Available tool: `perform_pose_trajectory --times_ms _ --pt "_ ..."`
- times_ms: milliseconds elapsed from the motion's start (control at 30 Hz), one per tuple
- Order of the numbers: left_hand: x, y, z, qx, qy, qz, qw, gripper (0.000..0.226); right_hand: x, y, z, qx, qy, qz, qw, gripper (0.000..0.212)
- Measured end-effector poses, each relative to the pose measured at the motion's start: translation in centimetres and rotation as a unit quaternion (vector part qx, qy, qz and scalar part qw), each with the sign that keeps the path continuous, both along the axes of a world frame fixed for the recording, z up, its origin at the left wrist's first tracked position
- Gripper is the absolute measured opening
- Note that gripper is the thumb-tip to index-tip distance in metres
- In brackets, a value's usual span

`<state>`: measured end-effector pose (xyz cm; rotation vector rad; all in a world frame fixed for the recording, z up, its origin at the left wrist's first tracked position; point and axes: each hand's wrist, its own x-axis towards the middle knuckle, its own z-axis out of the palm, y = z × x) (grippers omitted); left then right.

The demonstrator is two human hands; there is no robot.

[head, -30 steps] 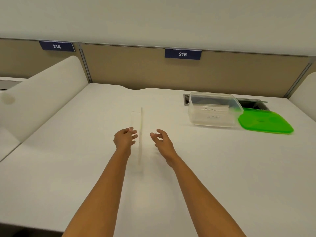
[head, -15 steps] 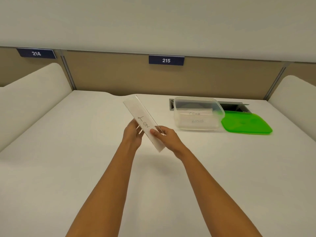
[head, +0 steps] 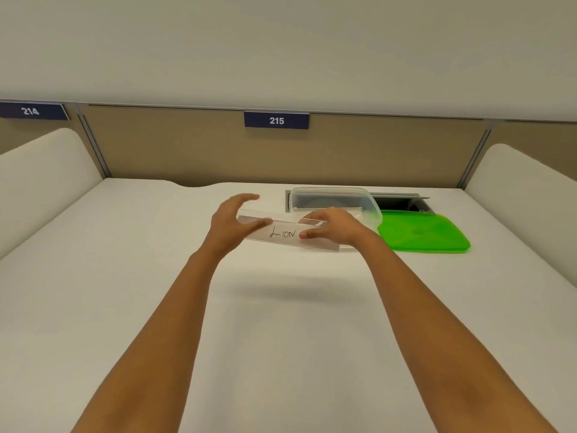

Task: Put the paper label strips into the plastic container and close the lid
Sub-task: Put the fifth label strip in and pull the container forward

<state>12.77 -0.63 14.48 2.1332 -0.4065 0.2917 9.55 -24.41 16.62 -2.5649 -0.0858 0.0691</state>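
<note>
Now the left hand [head: 229, 228] grips the left end of a "LION" label strip [head: 285, 234], lifted off the white desk [head: 156, 292]; the right hand [head: 332, 226] pinches its right part. Just behind the right-hand grip stands the open clear plastic container [head: 337, 198], its green lid [head: 424, 232] flat beside it.

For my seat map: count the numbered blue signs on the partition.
2: sign 214 at the far left, cut by the frame edge; sign 215 centred above the desk. Others may lie outside the view.

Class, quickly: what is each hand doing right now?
Left hand: holding the label strip, upper fingers spread.
Right hand: holding the same strip.
</note>
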Motion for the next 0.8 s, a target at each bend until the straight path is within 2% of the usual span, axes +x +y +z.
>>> perform_pose_trajectory --times_ms 67,133,200,300,433,567,800 --pt "0.4 -1.1 0.2 0.099 -0.016 -0.019 0.995 0.053 0.4 -0.7 0.4 -0.01 -0.006 0.005 1.0 0.049" --pt "0.8 -1.9 0.3 0.144 -0.005 -0.03 0.989 0.052 0.7 -1.4 0.6 -0.012 -0.009 0.006 1.0 0.049" --pt "1.3 -2.5 0.2 0.133 0.03 -0.043 0.99 0.05 0.9 -2.2 0.7 -0.008 -0.01 0.009 1.0 0.049" --pt "1.8 -3.4 0.1 0.062 0.068 -0.061 0.994 0.046 1.2 -3.1 0.7 0.001 -0.016 0.006 1.0 0.048" --pt "2.7 -4.8 0.2 0.026 0.043 -0.064 0.997 0.042 1.6 -4.1 0.8 0.034 -0.022 0.001 0.999 0.044" --pt "3.7 -5.7 0.2 0.001 0.026 -0.044 0.999 0.039 2.0 -5.7 1.1 0.131 -0.064 -0.024 0.989 0.042" --pt "5.8 -8.3 1.8 0.016 0.001 -0.042 0.999 0.041 4.0 -9.2 2.6 0.082 -0.092 -0.024 0.992 0.035"
